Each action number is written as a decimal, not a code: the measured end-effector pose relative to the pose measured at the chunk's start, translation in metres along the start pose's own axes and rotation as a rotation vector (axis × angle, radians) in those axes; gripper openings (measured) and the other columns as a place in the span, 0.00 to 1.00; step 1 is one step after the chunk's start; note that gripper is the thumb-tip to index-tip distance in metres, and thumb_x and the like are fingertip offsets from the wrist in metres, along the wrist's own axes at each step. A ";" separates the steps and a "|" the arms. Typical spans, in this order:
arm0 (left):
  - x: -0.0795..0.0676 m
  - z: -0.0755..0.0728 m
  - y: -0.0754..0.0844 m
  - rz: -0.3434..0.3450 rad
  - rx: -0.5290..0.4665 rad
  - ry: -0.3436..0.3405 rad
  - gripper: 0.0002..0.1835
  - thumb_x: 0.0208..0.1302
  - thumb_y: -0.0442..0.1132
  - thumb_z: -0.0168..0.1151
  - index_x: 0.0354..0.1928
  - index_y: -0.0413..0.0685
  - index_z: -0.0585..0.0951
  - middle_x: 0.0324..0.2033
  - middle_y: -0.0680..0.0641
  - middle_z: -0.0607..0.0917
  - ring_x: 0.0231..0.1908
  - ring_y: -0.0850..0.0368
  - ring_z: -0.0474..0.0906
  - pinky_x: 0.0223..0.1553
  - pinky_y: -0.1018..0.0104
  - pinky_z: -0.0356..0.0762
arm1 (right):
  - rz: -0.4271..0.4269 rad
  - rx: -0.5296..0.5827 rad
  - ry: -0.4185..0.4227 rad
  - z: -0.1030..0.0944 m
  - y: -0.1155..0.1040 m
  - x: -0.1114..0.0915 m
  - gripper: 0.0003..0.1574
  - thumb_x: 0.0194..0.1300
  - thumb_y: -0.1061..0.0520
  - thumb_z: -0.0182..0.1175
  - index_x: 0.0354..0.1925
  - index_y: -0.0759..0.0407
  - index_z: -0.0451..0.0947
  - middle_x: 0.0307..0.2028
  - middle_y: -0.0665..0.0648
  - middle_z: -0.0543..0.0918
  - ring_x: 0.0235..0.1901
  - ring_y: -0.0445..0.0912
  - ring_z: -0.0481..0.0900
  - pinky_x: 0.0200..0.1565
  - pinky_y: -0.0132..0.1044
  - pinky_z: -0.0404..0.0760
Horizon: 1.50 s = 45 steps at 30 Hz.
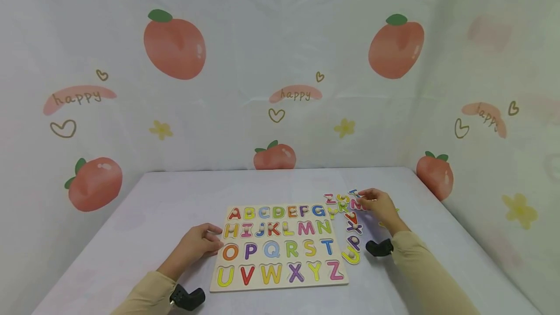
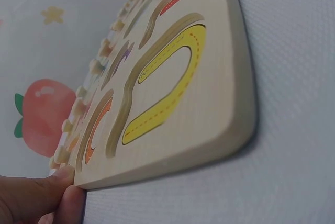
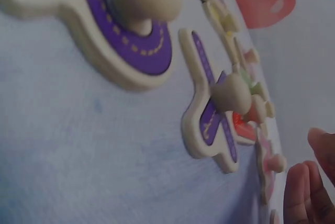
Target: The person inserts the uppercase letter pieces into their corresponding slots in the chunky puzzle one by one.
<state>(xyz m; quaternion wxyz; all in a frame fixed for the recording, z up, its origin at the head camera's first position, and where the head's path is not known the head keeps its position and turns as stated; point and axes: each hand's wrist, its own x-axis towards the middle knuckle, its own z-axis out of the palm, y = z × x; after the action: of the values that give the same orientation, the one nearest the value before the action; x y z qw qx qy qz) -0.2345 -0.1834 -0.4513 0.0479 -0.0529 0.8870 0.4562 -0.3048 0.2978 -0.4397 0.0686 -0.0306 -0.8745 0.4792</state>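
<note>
The wooden alphabet puzzle board lies flat, its upper rows filled with knobbed letters and its lower rows showing printed recesses. My left hand holds the board's left edge; the left wrist view shows thumb and a finger pinching it beside the U recess. Beyond the board's right side, my right hand hovers over loose letters, nearest the pink M and blue T. Its thumb and fingers stand apart in the right wrist view, with nothing between them.
Loose knobbed letters line the board's right side, among them a purple P, a purple X, a red V and a yellow U. A pink Z lies at the board's upper right corner. A patterned curtain hangs behind the white table.
</note>
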 end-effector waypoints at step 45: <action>0.002 0.000 0.001 -0.010 0.008 -0.004 0.21 0.54 0.32 0.70 0.51 0.35 0.78 0.30 0.46 0.80 0.28 0.58 0.76 0.30 0.68 0.79 | 0.008 -0.011 0.007 0.012 -0.049 -0.004 0.17 0.66 0.56 0.62 0.48 0.67 0.79 0.41 0.63 0.85 0.41 0.53 0.84 0.52 0.51 0.78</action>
<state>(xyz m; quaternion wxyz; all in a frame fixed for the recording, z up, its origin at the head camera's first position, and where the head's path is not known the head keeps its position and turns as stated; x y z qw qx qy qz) -0.2364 -0.1826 -0.4507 0.0520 -0.0564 0.8884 0.4525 -0.3015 0.2611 -0.4052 0.0697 -0.0361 -0.8766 0.4747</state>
